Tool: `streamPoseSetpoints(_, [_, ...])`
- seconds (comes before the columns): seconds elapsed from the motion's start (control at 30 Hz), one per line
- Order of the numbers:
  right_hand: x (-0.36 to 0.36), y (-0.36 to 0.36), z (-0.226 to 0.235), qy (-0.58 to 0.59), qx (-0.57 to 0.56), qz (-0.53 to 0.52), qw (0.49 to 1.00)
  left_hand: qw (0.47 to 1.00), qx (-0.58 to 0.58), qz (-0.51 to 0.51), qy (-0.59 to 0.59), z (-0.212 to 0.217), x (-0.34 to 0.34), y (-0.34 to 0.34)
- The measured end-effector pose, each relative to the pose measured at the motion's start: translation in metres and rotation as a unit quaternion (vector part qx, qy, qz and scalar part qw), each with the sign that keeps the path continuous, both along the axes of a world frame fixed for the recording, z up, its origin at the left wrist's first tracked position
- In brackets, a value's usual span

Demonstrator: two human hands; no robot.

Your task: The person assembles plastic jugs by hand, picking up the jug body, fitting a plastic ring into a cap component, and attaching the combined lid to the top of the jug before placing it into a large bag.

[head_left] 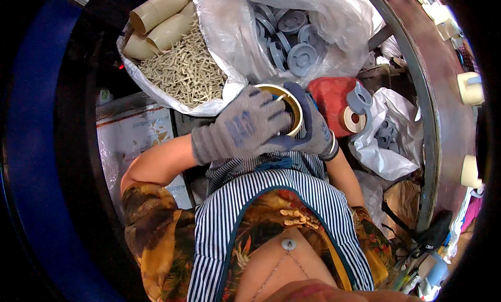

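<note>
Both my hands wear grey knitted gloves with dark blue coated palms. Between them, in front of my apron, is a cream hollow cylinder (299,113), its round open end facing up. My right hand (317,125) wraps round its right side. My left hand (245,123) is closed at its left side, fingers curled over the opening and hiding much of the inside. A small cream peg (282,97) shows at the rim by the left fingertips. Just beyond the left hand, a white sack (172,105) holds many similar pegs (190,72) and several larger cream tubes (162,12).
A clear plastic bag (229,36) of grey round flanged parts (302,58) lies ahead. To the right are a red bundle (329,101), a grey ring part (359,97), a white bag (381,158) and a metal-edged table (430,93) bearing cream cylinders (470,88). A flat carton (138,140) lies left.
</note>
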State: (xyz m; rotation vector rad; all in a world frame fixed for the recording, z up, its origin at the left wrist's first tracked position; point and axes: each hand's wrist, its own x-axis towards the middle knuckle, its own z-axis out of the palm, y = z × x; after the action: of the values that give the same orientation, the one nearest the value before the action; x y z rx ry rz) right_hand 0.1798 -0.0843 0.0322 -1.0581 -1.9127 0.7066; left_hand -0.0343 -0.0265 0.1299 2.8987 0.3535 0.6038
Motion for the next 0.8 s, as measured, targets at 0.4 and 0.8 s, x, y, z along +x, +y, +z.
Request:
streamPoseSetpoints(0.4, [0.005, 0.002, 0.014, 0.104, -0.049, 0.08, 0.99, 0.433, -0.669, 0.126, -0.591, -0.082, -0.086, 0.114])
streamPoseSetpoints(0.8, [0.102, -0.028, -0.004, -0.033, 0.105, -0.387, 0.916, 0.697, -0.683, 0.031, -0.217, -0.079, 0.002, 0.009])
